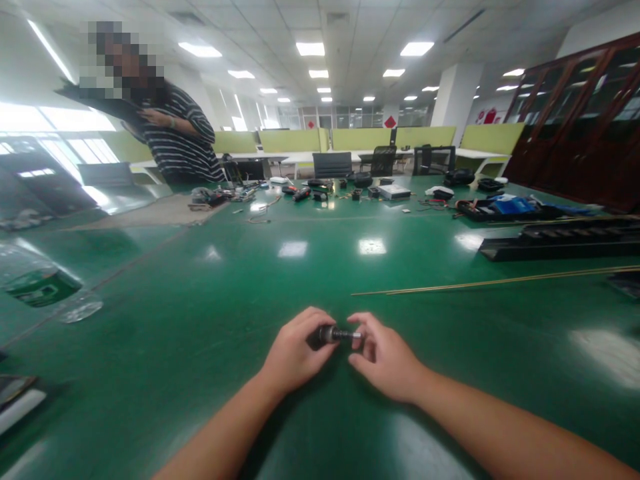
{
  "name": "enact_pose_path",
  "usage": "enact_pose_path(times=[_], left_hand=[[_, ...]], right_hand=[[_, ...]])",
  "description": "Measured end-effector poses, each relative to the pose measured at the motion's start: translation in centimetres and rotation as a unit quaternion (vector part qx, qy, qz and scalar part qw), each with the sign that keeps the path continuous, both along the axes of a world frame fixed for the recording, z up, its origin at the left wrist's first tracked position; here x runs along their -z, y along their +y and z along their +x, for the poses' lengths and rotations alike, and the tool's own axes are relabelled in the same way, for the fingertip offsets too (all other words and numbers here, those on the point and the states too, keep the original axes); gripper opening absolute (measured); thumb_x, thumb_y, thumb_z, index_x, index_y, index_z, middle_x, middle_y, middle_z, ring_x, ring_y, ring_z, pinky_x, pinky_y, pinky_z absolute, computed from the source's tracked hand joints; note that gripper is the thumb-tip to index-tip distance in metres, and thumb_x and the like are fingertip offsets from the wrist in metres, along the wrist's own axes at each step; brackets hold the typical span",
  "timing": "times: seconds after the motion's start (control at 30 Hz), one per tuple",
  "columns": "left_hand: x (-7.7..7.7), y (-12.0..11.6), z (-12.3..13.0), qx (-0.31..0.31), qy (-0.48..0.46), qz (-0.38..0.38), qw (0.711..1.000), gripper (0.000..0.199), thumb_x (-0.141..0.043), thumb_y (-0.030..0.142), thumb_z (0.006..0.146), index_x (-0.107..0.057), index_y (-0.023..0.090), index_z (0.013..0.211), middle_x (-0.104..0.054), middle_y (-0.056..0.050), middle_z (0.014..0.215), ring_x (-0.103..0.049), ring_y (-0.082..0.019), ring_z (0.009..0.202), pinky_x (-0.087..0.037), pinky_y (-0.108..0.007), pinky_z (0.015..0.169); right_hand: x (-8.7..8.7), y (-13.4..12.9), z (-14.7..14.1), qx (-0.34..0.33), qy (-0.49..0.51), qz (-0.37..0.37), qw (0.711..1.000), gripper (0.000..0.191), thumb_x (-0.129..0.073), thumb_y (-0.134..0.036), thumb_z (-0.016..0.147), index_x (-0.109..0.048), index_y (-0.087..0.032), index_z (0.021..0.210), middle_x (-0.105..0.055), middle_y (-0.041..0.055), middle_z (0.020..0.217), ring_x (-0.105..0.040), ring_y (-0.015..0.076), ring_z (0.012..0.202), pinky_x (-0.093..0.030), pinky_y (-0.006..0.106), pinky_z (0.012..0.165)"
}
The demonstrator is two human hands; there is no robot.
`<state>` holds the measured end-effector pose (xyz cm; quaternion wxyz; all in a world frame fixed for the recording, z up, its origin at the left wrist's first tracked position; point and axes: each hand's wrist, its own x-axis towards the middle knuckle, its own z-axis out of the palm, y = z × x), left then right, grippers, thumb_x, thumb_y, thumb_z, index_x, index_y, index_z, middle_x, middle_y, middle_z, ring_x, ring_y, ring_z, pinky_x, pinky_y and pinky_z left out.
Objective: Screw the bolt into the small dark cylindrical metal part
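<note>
My left hand (pixel 295 350) is wrapped round a dark cylindrical tool with a ribbed, narrower neck and a silver tip (pixel 336 335). The tool lies level just above the green tabletop, its tip pointing right; most of its thick end is hidden inside my palm. Its exact kind is too small to make out. Around the silver tip, my right hand (pixel 383 357) has its fingers curved and its thumb apart from them. The right fingertips are very close to the tip, but I cannot tell whether they touch it.
Thin brass-coloured rods (pixel 450 285) lie to the right, before a long black rail (pixel 555 243). A plastic bottle (pixel 43 287) is at the left. Tools and small parts, including a white box (pixel 395 192), line the table's far side. A person in a striped shirt (pixel 183 140) stands beyond.
</note>
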<state>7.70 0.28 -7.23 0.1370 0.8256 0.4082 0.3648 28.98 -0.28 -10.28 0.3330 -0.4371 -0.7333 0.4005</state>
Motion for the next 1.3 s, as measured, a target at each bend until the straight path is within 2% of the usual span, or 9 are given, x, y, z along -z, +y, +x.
enact_pose_path(times=[0.23, 0.47, 0.77, 0.97, 1.3], left_hand=[[0.2, -0.1, 0.1, 0.008, 0.001, 0.0, 1.0, 0.021, -0.067, 0.013, 0.081, -0.067, 0.02, 0.101, -0.065, -0.005, 0.098, -0.062, -0.017, 0.092, -0.051, -0.029, 0.081], [0.0, -0.4, 0.3, 0.033, 0.011, -0.008, 0.999, 0.023, -0.068, 0.02, 0.084, -0.069, 0.021, 0.106, -0.066, -0.007, 0.1, -0.064, -0.019, 0.092, -0.054, -0.03, 0.08], [0.1, -0.4, 0.2, 0.054, 0.004, -0.012, 0.998, 0.027, -0.07, 0.019, 0.083, -0.068, 0.024, 0.11, -0.066, -0.005, 0.102, -0.064, -0.017, 0.093, -0.053, -0.028, 0.082], [0.2, -0.3, 0.2, 0.05, -0.008, -0.017, 0.999, 0.033, -0.071, 0.02, 0.083, -0.064, 0.023, 0.115, -0.067, -0.005, 0.105, -0.063, -0.017, 0.096, -0.051, -0.029, 0.086], [0.1, -0.5, 0.4, 0.046, -0.017, -0.022, 0.999, 0.018, -0.07, 0.017, 0.083, -0.066, 0.02, 0.1, -0.066, -0.005, 0.098, -0.062, -0.016, 0.092, -0.05, -0.028, 0.083]], right_hand=[[0.0, 0.0, 0.1, 0.0, -0.007, 0.002, 1.0, 0.053, -0.067, -0.015, 0.077, -0.05, -0.025, 0.126, -0.065, -0.0018, 0.088, -0.056, 0.0105, 0.061, -0.041, 0.023, 0.058], [-0.4, -0.1, 0.1, 0.003, -0.017, 0.014, 1.0, 0.041, -0.066, -0.016, 0.077, -0.056, -0.025, 0.116, -0.066, -0.001, 0.089, -0.056, 0.0114, 0.063, -0.042, 0.023, 0.06], [-1.0, -0.2, 0.0, 0.002, -0.007, 0.02, 1.0, 0.031, -0.065, -0.018, 0.079, -0.06, -0.023, 0.109, -0.068, 0.0, 0.089, -0.059, 0.0134, 0.069, -0.043, 0.023, 0.064], [-1.2, -0.1, 0.2, -0.012, -0.022, 0.013, 1.0, 0.018, -0.063, -0.021, 0.082, -0.065, -0.021, 0.1, -0.067, -0.0011, 0.078, -0.056, 0.0127, 0.063, -0.042, 0.023, 0.061], [-1.0, 0.0, 0.1, -0.009, -0.013, 0.002, 1.0, 0.016, -0.064, -0.024, 0.082, -0.067, -0.021, 0.098, -0.065, -0.0016, 0.075, -0.053, 0.0121, 0.061, -0.039, 0.023, 0.059]])
